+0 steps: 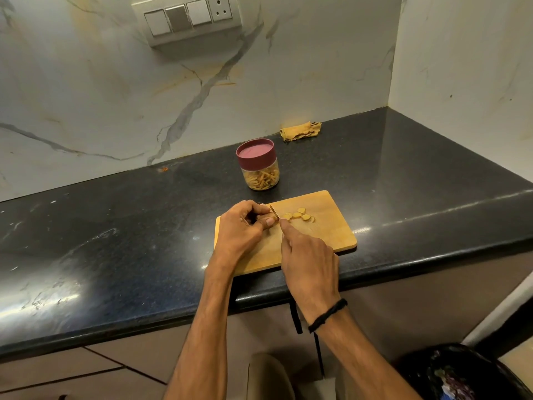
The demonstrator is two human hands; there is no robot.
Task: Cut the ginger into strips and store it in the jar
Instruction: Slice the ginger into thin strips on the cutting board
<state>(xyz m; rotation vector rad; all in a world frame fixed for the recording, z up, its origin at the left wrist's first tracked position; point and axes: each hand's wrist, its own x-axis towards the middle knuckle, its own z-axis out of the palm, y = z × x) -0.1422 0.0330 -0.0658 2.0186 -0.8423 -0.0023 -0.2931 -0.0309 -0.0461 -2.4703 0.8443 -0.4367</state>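
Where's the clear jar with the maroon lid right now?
In the head view, the clear jar with the maroon lid stands on the black counter just behind the wooden cutting board, near centre.

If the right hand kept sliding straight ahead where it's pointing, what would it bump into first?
Probably the left hand, whose fingertips sit right beside the knife that the right hand holds. Beyond them stands the jar. Depth is hard to judge.

Veined marble walls [86, 90] meet a black granite counter [115, 226]; switch panel [187, 18] above.
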